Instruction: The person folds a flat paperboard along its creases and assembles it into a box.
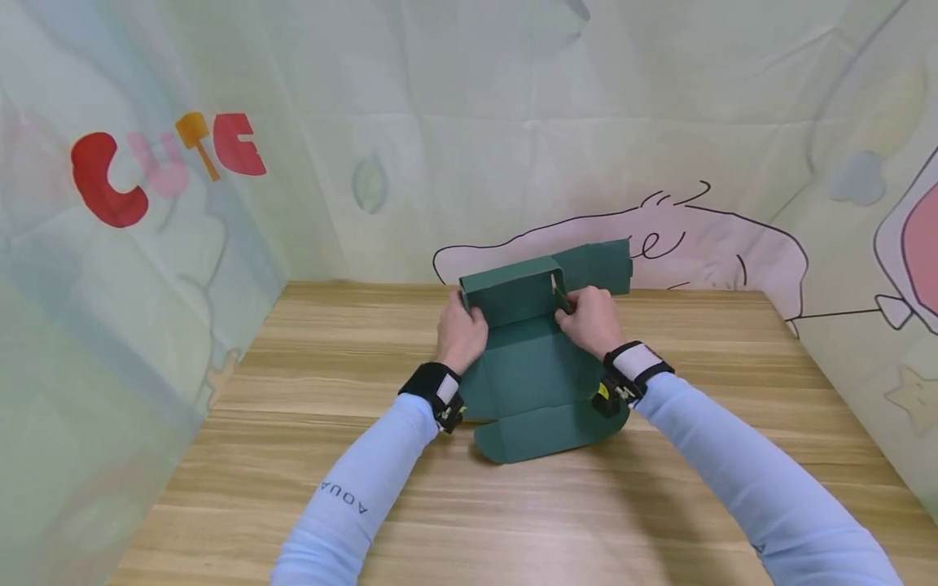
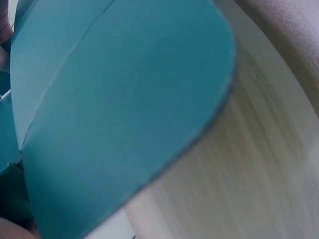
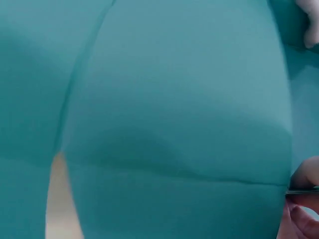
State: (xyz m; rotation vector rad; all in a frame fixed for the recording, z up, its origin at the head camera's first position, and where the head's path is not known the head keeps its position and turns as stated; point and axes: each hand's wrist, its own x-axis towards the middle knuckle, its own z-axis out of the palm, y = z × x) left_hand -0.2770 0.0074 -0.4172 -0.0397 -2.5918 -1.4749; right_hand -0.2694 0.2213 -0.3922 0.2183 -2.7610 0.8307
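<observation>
A dark green cardboard box (image 1: 542, 370), partly folded, lies on the table in the head view. Its far wall stands up, while the near flap (image 1: 553, 431) spreads toward me. My left hand (image 1: 462, 334) grips the left end of the raised wall, thumb on the inner face. At the wall's right end, my right hand (image 1: 592, 321) pinches a small flap between thumb and fingers. In the left wrist view a large rounded flap (image 2: 129, 109) covers most of the picture. Green cardboard (image 3: 184, 114) fills the right wrist view, with pinching fingertips (image 3: 304, 219) at its right edge.
Beyond the raised wall, a green side panel (image 1: 604, 264) sticks out to the right. The wood-grain table (image 1: 337, 342) ends at a printed cloth backdrop (image 1: 484, 163) behind and on both sides.
</observation>
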